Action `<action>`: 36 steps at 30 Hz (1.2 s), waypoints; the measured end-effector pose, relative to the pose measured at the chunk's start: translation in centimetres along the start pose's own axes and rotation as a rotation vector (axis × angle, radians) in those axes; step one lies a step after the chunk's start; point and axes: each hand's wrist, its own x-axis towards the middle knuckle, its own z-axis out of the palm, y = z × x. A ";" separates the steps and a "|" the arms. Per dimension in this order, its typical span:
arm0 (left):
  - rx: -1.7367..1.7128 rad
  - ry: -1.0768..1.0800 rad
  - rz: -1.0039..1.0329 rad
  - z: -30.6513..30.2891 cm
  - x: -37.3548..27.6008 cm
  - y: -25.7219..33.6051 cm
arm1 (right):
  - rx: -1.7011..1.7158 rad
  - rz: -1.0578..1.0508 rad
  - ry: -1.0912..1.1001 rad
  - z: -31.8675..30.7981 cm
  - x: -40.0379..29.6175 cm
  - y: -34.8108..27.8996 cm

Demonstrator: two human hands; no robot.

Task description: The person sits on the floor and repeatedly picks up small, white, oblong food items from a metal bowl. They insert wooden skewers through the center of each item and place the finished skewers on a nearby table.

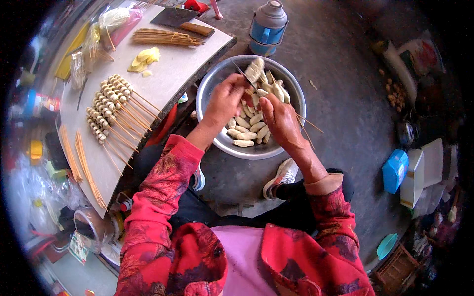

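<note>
My right hand (279, 118) grips a knife (246, 74) over a steel bowl (205, 111), with the thin blade slanting up to the left. Curled beside the blade, my left hand (226, 100) holds a pale oblong food piece (255, 70), which is motion-blurred and seems ridged. The blade and fingers partly hide that hold. Below both hands, many similar pale pieces (243, 143) lie in the bowl, some bunched at its far right side. Two thin bamboo skewers (311, 124) stick out past the bowl's right rim, partly behind my right hand.
On the table (122, 70) at left lie skewered, sliced pieces (107, 103), loose skewer bundles (166, 37), yellowish slices (144, 59) and a cleaver (177, 18). A blue thermos flask (268, 29) stands behind the bowl. Boxes (413, 177) and a teal dish (387, 246) are at right.
</note>
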 end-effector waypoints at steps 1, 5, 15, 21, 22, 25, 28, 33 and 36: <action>0.074 -0.025 -0.045 0.2 -0.1 -0.4 | 0.002 -0.011 0.007 -0.1 0.1 -0.3; 0.114 0.096 0.316 0.2 0.9 -1.8 | -0.025 -0.052 0.049 0.4 0.3 -0.3; 0.290 0.009 0.346 0.6 0.7 -2.3 | -0.004 -0.061 0.046 0.2 0.4 0.0; 0.015 0.092 0.095 0.1 0.3 0.0 | -0.011 0.009 -0.014 0.2 0.0 0.6; 0.001 0.038 0.024 -0.2 0.4 -0.5 | -0.008 0.007 -0.020 0.3 0.0 0.5; 0.088 -0.032 0.021 0.2 0.1 -1.0 | 0.056 -0.015 -0.014 0.0 0.0 -0.4; 0.151 0.072 0.347 0.6 0.8 -1.8 | -0.023 -0.033 0.029 0.2 0.3 -0.4; -0.073 0.093 0.088 0.4 0.3 0.3 | 0.009 0.033 -0.022 0.2 -0.1 0.3; -0.010 -0.027 -0.090 1.2 -0.2 -1.4 | 0.051 0.025 -0.027 0.5 0.0 0.3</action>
